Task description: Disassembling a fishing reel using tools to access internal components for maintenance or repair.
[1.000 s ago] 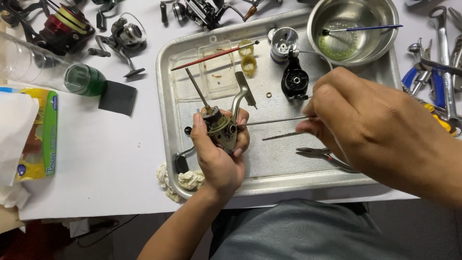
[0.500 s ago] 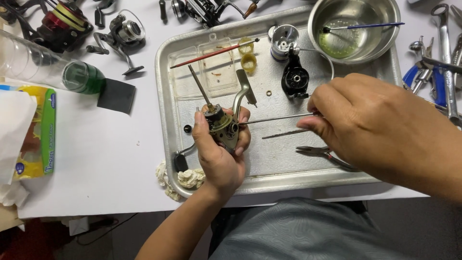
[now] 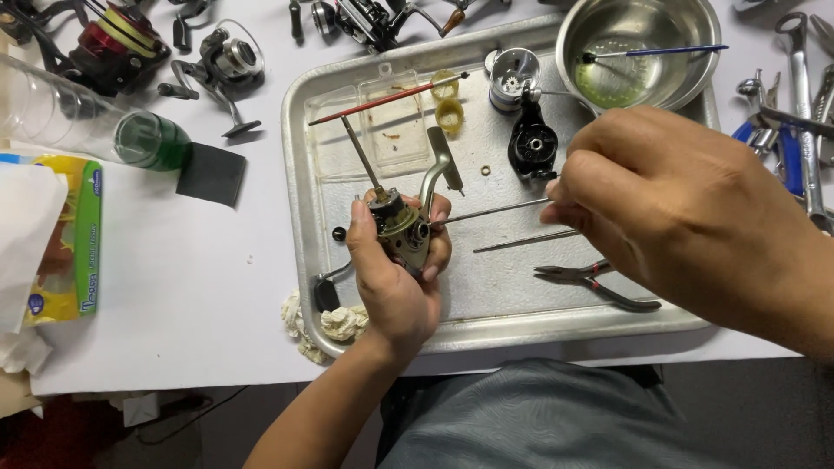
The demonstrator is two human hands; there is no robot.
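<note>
Now your left hand (image 3: 395,278) clamps the reel body (image 3: 401,230) over the metal tray (image 3: 300,156), while your right hand (image 3: 686,217) pinches a thin rod (image 3: 491,211) against it.

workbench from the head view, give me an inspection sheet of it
surface: white table, metal tray on it
job's things: fishing reel body, thin metal rod tip at its side
clutter: pliers, steel bowl with brush, black side cover, rag, other reels, wrenches
hands: left hand grips the reel body; right hand pinches the rod
cables: one dark cable below the table edge
surroundings: person's grey lap
</note>
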